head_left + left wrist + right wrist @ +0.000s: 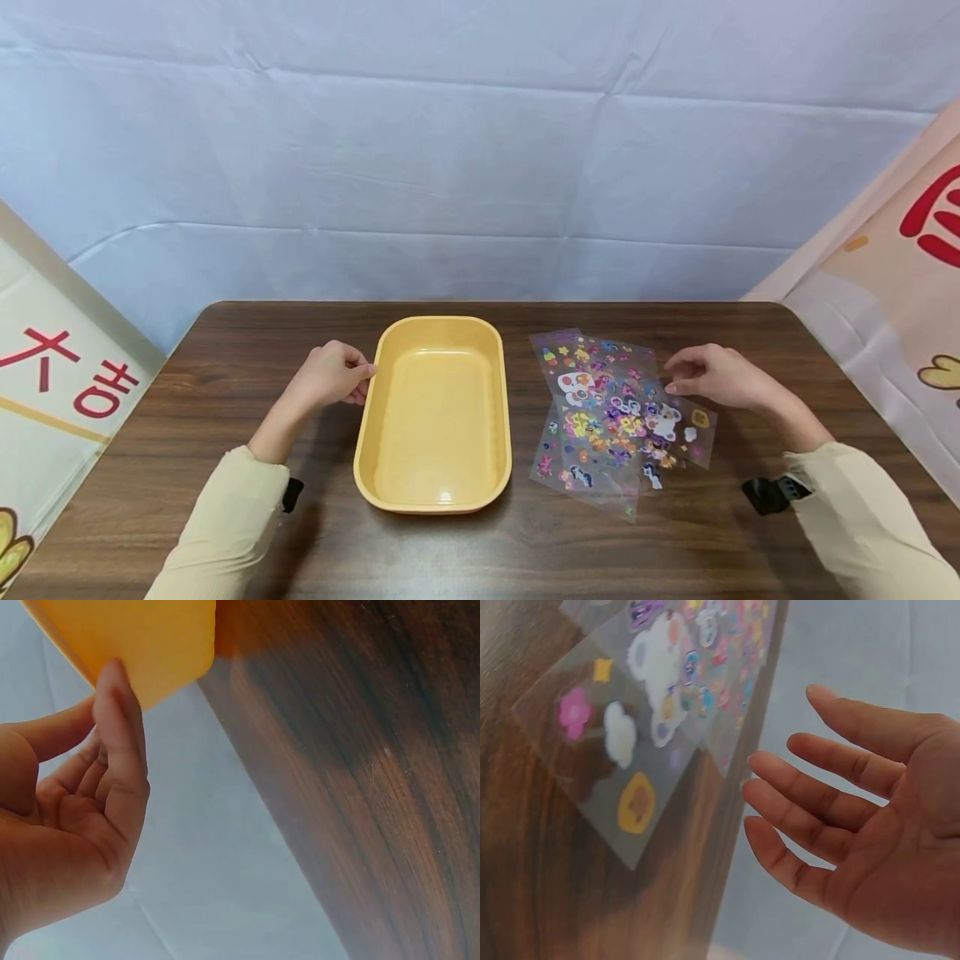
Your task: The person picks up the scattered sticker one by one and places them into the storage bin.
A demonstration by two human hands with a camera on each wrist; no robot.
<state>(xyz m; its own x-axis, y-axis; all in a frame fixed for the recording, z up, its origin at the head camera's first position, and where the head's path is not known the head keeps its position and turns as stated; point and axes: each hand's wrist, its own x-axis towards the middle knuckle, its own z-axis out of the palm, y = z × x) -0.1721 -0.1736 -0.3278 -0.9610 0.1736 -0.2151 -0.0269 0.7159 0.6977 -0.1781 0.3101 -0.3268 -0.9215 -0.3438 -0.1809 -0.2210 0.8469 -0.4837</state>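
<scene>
A yellow rectangular tray (442, 497) with rounded corners rests on the table. My left hand (335, 374) pinches its left rim, thumb on top and index finger against the outer wall; the left wrist view shows those fingers at the yellow wall (172, 645). Right of the tray lies an overlapping pile of clear sticker sheets (617, 421), printed with colourful ponies, bears and flowers. My right hand (716, 379) hovers by the pile's right edge with loosely bent, spread fingers and nothing in them. In the right wrist view a gap separates it from the nearest sheet (585, 765).
The dark wood table (585, 554) has rounded far corners. A pale cloth backdrop (450, 167) hangs behind it. Printed banners with red characters stand at the left (56, 433) and right (877, 275). A black wrist strap (772, 494) sits at the right sleeve.
</scene>
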